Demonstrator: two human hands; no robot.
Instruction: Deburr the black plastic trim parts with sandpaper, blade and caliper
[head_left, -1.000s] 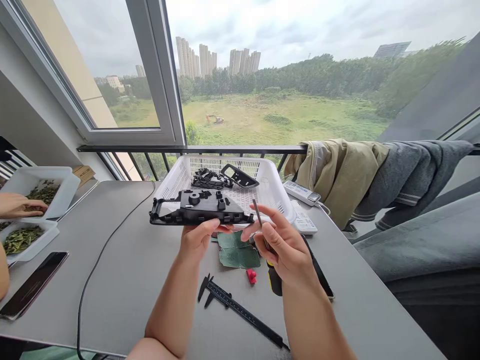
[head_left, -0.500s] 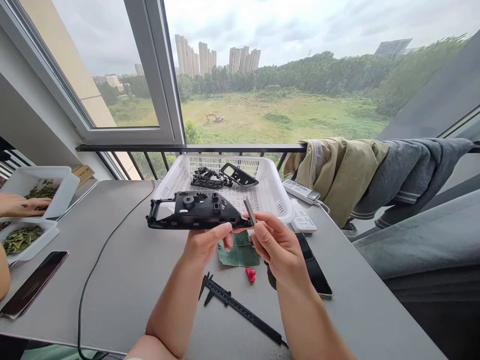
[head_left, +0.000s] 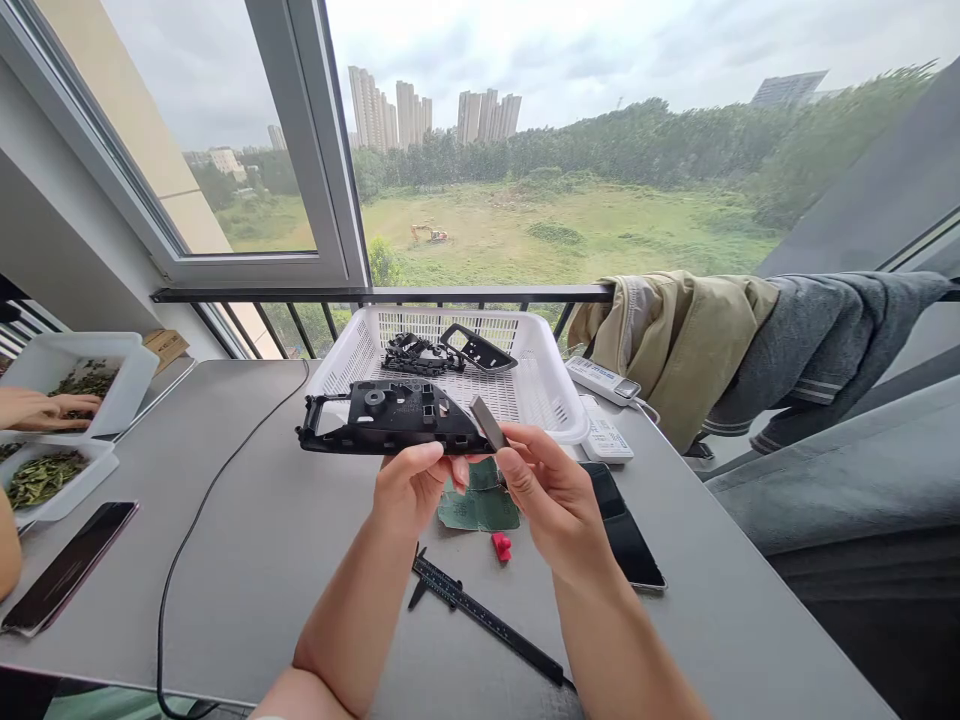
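My left hand (head_left: 409, 490) grips a black moulded plastic part (head_left: 390, 417) from below, at its right end. The part lies nearly flat, with its ribbed side, round boss and square clips facing up. My right hand (head_left: 551, 500) pinches a flat grey metal tool (head_left: 489, 422) between thumb and fingers. Its tip stands right next to the part's right end. The rest of the tool is hidden in my fingers, so I cannot see a handle.
A white slotted plastic basket (head_left: 442, 314) holds black plastic parts (head_left: 424, 355). Below my hands lie a green mat (head_left: 480, 510), a red piece (head_left: 501, 546), a black caliper (head_left: 480, 620) and a phone (head_left: 622, 530). A co-worker's hand (head_left: 45, 408) rests over a white tray of leaves (head_left: 112, 345).
The yellow and black handle below my right hand no longer shows. The tool has turned, and its flat grey end now shows. My hands and the black part have risen slightly.
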